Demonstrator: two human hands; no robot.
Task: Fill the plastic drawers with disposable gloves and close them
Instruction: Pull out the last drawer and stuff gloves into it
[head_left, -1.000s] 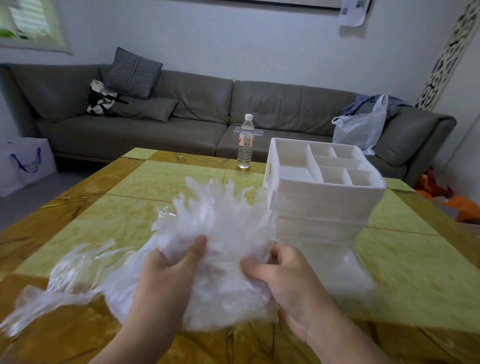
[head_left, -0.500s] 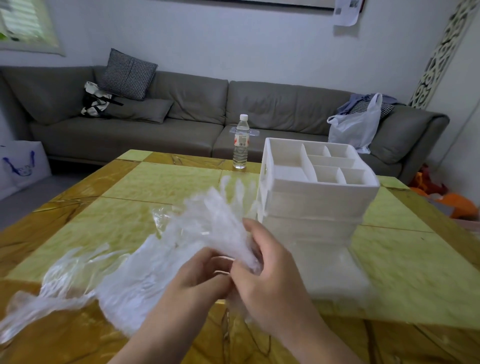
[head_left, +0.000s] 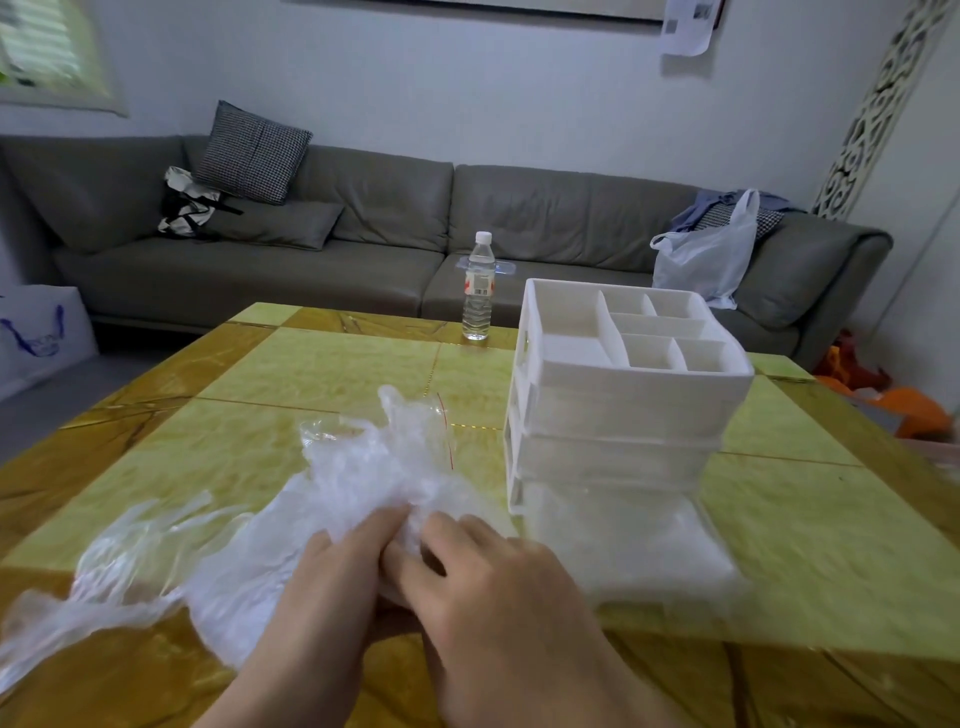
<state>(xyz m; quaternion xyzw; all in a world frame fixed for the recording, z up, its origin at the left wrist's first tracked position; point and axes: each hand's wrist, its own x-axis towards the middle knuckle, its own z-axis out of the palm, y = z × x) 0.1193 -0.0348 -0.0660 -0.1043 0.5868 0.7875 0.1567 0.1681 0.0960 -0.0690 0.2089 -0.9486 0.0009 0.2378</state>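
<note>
1. Loose clear gloves (head_left: 130, 561) trail across the yellow table (head_left: 322, 364) on the left.
2. Left hand (head_left: 322, 587) pinches the crumpled glove bundle (head_left: 363, 478) — fingers curled into the plastic.
3. Right hand (head_left: 498, 577) grips the same bundle, right beside the left.
4. White plastic drawers (head_left: 623, 415) stand just right of the bundle — bottom drawer (head_left: 634, 551) pulled out.
</note>
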